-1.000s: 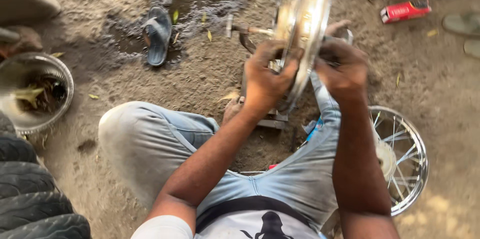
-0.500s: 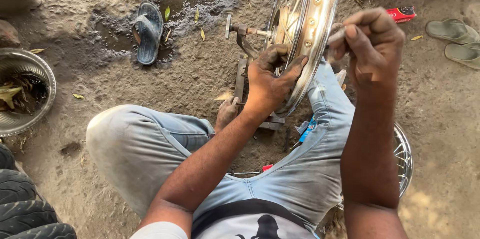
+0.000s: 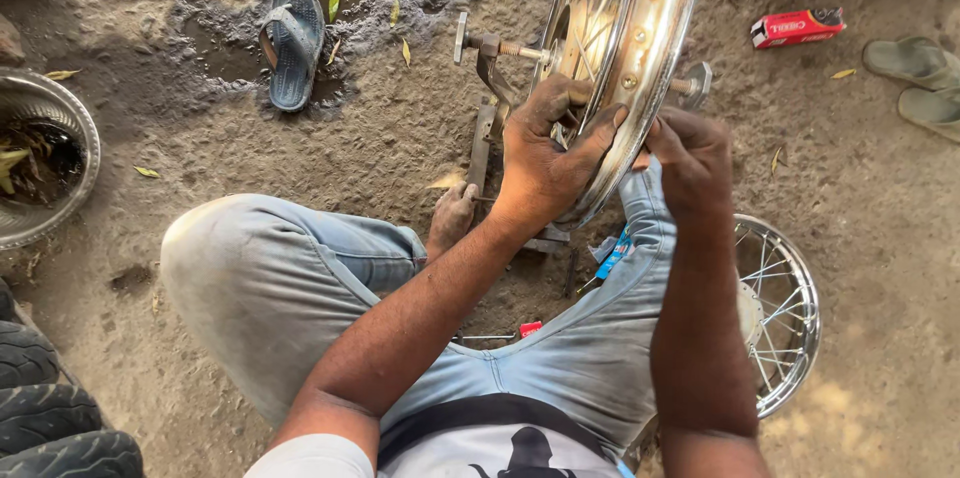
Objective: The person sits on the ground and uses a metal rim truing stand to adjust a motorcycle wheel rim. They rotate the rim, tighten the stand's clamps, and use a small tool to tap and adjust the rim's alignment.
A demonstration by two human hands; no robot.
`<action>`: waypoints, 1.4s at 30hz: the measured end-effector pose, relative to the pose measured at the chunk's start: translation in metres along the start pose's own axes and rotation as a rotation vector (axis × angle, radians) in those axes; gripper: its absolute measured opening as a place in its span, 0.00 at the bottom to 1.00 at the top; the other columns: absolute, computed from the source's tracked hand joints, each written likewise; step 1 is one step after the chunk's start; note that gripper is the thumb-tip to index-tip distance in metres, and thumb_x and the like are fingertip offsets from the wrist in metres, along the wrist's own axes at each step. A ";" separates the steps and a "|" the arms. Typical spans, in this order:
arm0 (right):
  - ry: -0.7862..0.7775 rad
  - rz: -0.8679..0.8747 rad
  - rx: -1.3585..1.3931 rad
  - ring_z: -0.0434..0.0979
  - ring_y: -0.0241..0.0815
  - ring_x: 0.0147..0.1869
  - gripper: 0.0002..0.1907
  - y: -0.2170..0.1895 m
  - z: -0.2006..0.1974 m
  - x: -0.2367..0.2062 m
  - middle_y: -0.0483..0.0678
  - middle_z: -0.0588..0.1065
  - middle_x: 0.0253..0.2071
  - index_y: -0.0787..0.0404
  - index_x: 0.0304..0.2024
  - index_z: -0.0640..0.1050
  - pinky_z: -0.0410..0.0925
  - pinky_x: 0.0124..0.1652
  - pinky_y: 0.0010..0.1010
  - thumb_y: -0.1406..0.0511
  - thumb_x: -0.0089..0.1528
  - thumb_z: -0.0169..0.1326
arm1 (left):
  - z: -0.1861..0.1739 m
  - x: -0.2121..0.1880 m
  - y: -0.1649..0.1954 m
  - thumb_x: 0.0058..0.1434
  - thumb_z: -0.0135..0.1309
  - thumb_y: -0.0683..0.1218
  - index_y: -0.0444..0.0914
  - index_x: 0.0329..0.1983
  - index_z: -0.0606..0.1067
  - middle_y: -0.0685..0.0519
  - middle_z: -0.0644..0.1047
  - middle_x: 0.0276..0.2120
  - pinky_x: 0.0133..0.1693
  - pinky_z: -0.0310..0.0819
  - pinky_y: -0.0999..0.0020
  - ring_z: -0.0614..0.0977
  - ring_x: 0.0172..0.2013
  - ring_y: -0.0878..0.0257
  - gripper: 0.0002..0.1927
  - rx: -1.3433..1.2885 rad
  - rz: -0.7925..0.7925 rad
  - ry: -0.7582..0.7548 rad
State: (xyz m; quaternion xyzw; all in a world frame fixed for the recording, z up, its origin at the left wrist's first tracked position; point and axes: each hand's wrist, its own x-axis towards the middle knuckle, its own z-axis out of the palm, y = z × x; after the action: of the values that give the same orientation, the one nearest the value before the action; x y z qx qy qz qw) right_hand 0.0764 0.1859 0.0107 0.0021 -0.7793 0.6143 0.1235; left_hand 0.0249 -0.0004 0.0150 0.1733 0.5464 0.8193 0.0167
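Observation:
A chrome spoked wheel rim stands upright on a metal stand, with its axle sticking out to the left. My left hand grips the rim's lower edge, fingers wrapped over it. My right hand is at the rim's right side with its fingers curled tight against the edge. What they pinch is hidden. I sit on the ground in light jeans, and my bare foot rests beside the stand's base.
A second spoked wheel lies flat by my right leg. On the dirt lie a blue slipper, a red box and grey sandals. At the left are a metal bowl and stacked tyres.
My right hand has dropped from a raised fist back down to the rim's right edge. The left hand has kept its hold on the rim. The view has shifted slightly.

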 end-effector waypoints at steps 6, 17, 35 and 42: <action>-0.064 -0.149 -0.364 0.66 0.32 0.32 0.20 -0.011 -0.021 0.041 0.42 0.69 0.29 0.68 0.35 0.76 0.62 0.33 0.27 0.60 0.76 0.48 | -0.001 0.003 0.001 0.65 0.64 0.41 0.38 0.44 0.75 0.57 0.76 0.39 0.43 0.76 0.74 0.78 0.39 0.72 0.09 0.137 0.080 0.000; 0.082 -0.255 0.291 0.66 0.40 0.68 0.35 -0.007 0.027 0.068 0.53 0.68 0.64 0.65 0.70 0.64 0.59 0.71 0.34 0.43 0.79 0.30 | 0.000 0.008 0.009 0.62 0.65 0.40 0.37 0.43 0.75 0.54 0.75 0.37 0.43 0.75 0.71 0.78 0.39 0.67 0.10 0.220 0.099 0.048; 0.290 -0.258 -0.481 0.81 0.42 0.59 0.15 0.062 -0.004 0.032 0.48 0.77 0.58 0.61 0.66 0.68 0.75 0.57 0.32 0.62 0.80 0.50 | 0.003 -0.006 0.013 0.67 0.61 0.41 0.36 0.43 0.78 0.57 0.78 0.36 0.41 0.74 0.73 0.79 0.37 0.71 0.05 0.214 0.109 0.006; 0.204 -0.050 0.137 0.75 0.30 0.42 0.05 0.029 0.033 -0.030 0.45 0.78 0.39 0.69 0.47 0.79 0.68 0.41 0.23 0.73 0.76 0.53 | 0.001 -0.003 -0.007 0.65 0.65 0.41 0.35 0.45 0.75 0.56 0.78 0.35 0.39 0.75 0.73 0.78 0.36 0.70 0.11 0.064 0.042 0.012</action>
State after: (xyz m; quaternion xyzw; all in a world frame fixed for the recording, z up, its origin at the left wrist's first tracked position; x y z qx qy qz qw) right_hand 0.0943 0.1569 -0.0302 -0.0327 -0.7185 0.6600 0.2170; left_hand 0.0267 0.0027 0.0080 0.1804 0.5686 0.8025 -0.0093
